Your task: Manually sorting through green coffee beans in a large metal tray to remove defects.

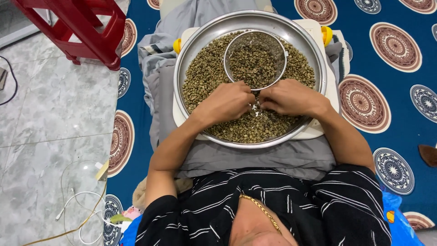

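Steel tray [318, 68] on lap, heaped with green coffee beans [205, 75] | wire sieve [256, 59] at tray's far side | left hand [226, 102], right hand [289, 96] curled, apparently pinching beans at centre | beans light, loose, roll easily; pick with fingertips.

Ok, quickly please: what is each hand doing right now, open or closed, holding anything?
Left hand: curled, knuckles up, resting on the green beans; any grip cannot be told.
Right hand: the same.

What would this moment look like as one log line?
left hand: in beans | right hand: in beans | sieve: on beans | tray: on lap
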